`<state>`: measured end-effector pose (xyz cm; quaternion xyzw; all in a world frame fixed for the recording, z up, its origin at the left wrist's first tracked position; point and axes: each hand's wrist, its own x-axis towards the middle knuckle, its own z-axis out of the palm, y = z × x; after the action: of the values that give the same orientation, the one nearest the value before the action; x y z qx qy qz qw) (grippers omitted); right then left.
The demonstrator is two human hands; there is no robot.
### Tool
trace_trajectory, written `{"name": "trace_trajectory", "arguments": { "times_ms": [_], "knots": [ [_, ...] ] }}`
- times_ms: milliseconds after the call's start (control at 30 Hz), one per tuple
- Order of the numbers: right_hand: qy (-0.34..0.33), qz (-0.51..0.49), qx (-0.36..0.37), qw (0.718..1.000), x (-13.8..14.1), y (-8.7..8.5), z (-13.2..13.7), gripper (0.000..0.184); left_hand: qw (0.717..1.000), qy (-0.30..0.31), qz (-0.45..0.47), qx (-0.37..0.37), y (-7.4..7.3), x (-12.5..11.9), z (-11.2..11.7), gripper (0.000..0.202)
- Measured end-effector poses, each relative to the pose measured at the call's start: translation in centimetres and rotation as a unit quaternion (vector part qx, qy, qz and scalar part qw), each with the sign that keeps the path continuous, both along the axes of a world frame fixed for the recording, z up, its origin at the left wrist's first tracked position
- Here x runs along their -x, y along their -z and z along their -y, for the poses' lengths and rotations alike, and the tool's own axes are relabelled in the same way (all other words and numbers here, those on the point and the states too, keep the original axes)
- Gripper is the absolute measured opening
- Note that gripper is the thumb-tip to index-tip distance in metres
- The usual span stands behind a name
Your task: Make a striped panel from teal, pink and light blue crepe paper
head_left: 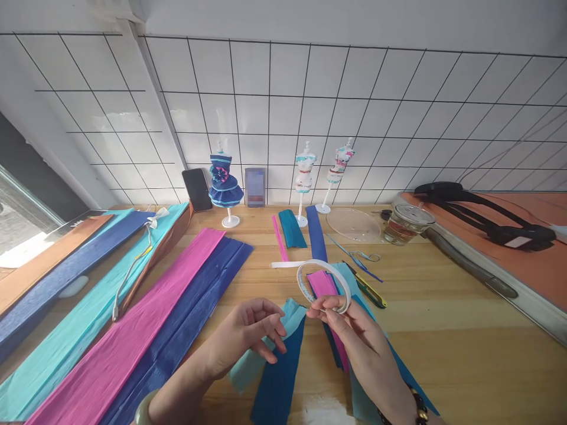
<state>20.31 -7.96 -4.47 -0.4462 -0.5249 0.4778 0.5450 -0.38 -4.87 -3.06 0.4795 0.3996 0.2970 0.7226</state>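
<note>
One tape ring point(301, 282): white, thin, hollow band with a loose tail running off to the left; it sits nearer the person than the blue-dress mannequin point(225, 186) and to its right, held above the paper strips.
Seen through it: pink strip point(322, 284).
Right hand point(354, 330): closed in a pinch, thumb and fingertips on the ring's near edge.
Left hand point(248, 333): half curled, fingertips towards the ring but apart from it, gripping nothing I can make out; it hovers over a teal strip point(293, 311), straight towards the person from the mannequin.
</note>
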Motion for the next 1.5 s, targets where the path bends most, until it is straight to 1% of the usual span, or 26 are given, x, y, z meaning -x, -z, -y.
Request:
{"name": "trace_trajectory", "arguments": {
  "times_ms": [67,167,267,333,400,500,533,567,600,633,700,733,800,867,967,1033,1100,1167,1233,1267,1333,1433,1500],
  "knots": [
    [-0.011,-0.021,-0.005,1.000,0.1,0.2,0.0,0.014,1.000,-0.011,-0.012,-0.001,0.0,0.0,-0.1,0.034],
    [-0.011,-0.105,0.008,0.994,0.1,0.2,-0.1,0.012,0.998,-0.044,-0.032,-0.018,0.1,0.2,-0.3,0.034],
    [-0.012,-0.197,0.044,0.979,0.3,-0.1,-0.1,0.009,0.989,-0.091,-0.075,-0.089,0.3,0.5,-0.7,0.031],
    [-0.009,-0.232,0.063,0.971,0.4,-0.3,-0.1,0.007,0.973,-0.120,-0.122,-0.156,0.4,0.8,-0.8,0.027],
    [-0.008,-0.246,0.076,0.966,0.4,-0.3,-0.1,0.008,0.950,-0.141,-0.175,-0.215,0.4,1.0,-0.8,0.023],
    [-0.012,-0.248,0.081,0.965,0.5,-0.2,-0.2,0.009,0.904,-0.173,-0.254,-0.297,0.4,1.2,-0.7,0.018],
    [-0.013,-0.249,0.080,0.965,0.5,-0.2,-0.2,0.008,0.894,-0.180,-0.266,-0.313,0.4,1.1,-0.6,0.018],
    [-0.014,-0.252,0.080,0.964,0.5,-0.1,-0.2,0.008,0.893,-0.186,-0.261,-0.315,0.3,1.1,-0.5,0.018],
    [-0.014,-0.256,0.081,0.963,0.5,-0.1,-0.2,0.007,0.903,-0.190,-0.241,-0.300,0.2,1.0,-0.5,0.018],
    [-0.015,-0.260,0.083,0.962,0.5,-0.1,-0.2,0.007,0.921,-0.191,-0.205,-0.269,0.1,1.0,-0.5,0.020],
    [-0.019,-0.270,0.091,0.958,0.5,0.0,-0.2,0.006,0.958,-0.192,-0.115,-0.180,-0.2,0.8,-0.5,0.022],
    [-0.020,-0.276,0.095,0.956,0.5,0.0,-0.3,0.006,0.968,-0.199,-0.069,-0.136,-0.3,0.8,-0.5,0.023],
    [-0.018,-0.293,0.103,0.950,0.4,0.1,-0.3,0.006,0.974,-0.217,0.011,-0.069,-0.3,0.8,-0.7,0.023],
    [-0.014,-0.315,0.114,0.942,0.3,0.0,-0.4,0.006,0.971,-0.227,0.068,-0.032,-0.1,0.8,-0.9,0.022],
    [-0.007,-0.338,0.140,0.931,0.2,-0.1,-0.5,0.007,0.973,-0.213,0.088,0.014,0.2,0.9,-1.0,0.024],
    [-0.001,-0.341,0.154,0.927,0.3,-0.3,-0.5,0.010,0.981,-0.181,0.061,0.039,0.4,0.9,-1.0,0.029],
    [0.000,-0.340,0.162,0.927,0.4,-0.5,-0.5,0.011,0.991,-0.128,0.016,0.043,0.5,0.8,-0.8,0.035],
    [-0.001,-0.336,0.166,0.927,0.5,-0.6,-0.4,0.013,0.996,-0.074,-0.041,0.027,0.6,0.6,-0.6,0.042],
    [-0.001,-0.330,0.166,0.929,0.5,-0.7,-0.4,0.014,0.992,-0.047,-0.115,-0.005,0.6,0.4,-0.5,0.046],
    [0.000,-0.328,0.165,0.930,0.5,-0.7,-0.4,0.014,0.986,-0.047,-0.157,-0.035,0.6,0.3,-0.5,0.046],
    [-0.001,-0.326,0.162,0.931,0.5,-0.8,-0.4,0.014,0.963,-0.059,-0.239,-0.106,0.7,0.4,-0.5,0.039],
    [-0.001,-0.329,0.162,0.930,0.5,-0.8,-0.3,0.013,0.917,-0.090,-0.337,-0.195,1.0,0.9,-0.9,0.028],
    [0.001,-0.332,0.165,0.929,0.5,-0.9,-0.3,0.012,0.876,-0.125,-0.385,-0.263,1.3,1.5,-1.3,0.026]
  ]
}}
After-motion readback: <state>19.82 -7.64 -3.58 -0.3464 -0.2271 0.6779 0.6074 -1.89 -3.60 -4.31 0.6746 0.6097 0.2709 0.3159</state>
